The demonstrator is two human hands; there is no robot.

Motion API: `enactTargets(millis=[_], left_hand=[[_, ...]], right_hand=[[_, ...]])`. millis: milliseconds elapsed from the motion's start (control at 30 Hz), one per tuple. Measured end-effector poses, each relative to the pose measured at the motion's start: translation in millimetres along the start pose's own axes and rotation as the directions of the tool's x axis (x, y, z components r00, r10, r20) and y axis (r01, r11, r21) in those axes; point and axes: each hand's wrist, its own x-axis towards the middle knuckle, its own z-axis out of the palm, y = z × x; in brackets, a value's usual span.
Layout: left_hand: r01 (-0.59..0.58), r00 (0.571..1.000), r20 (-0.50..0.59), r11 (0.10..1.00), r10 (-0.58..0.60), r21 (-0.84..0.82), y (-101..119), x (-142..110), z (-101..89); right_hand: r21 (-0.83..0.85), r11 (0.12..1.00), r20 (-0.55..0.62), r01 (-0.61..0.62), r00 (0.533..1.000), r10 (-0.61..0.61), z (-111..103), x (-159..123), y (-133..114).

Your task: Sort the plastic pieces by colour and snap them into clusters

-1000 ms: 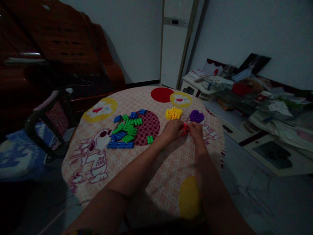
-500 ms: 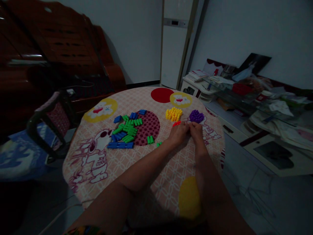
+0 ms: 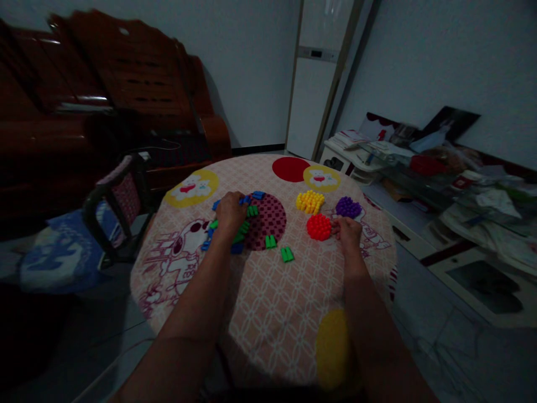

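Note:
My left hand (image 3: 231, 212) reaches down over a pile of blue and green plastic pieces, covering much of it; its fingertips are hidden. Green pieces (image 3: 243, 228) and a blue piece (image 3: 258, 195) show around it. My right hand (image 3: 349, 230) has its fingers bent together at the right edge of a round red knobbly cluster (image 3: 319, 226). Whatever those fingers hold, if anything, is too small to make out. Behind them sit a yellow cluster (image 3: 310, 201) and a purple cluster (image 3: 348, 207). Two small green pieces, one nearer (image 3: 287, 254) and one farther (image 3: 271, 241), lie apart from the pile.
A patterned cloth covers the round table (image 3: 277, 302). A chair (image 3: 121, 207) stands at its left, with a wooden sofa (image 3: 138, 84) behind. Along the right runs a low cabinet (image 3: 444, 246) piled with papers and bags. A tall white appliance (image 3: 312, 101) stands at the back.
The hands, together near the purple cluster before, are now apart. My left hand has moved left onto the blue and green pile. The red cluster shows fully now, and the view has shifted slightly.

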Motion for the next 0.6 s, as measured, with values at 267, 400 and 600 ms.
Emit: enactTargets(millis=[267,400,600], left_hand=[[0.056,0.998,-0.031,0.998,-0.056,0.005,-53,38,2.9],[0.125,0.978,0.164,0.991,-0.131,0.046,-47,59,14.8],[0.006,0.933,0.358,0.995,-0.041,0.097,-15,76,32.5]], right_hand=[[-0.048,0.999,0.008,0.019,1.0,-0.018,-1,-2,3],[-0.053,0.998,0.017,0.015,1.0,-0.014,0,-2,1],[-0.078,0.995,0.05,0.064,0.997,-0.06,-2,0,6]])
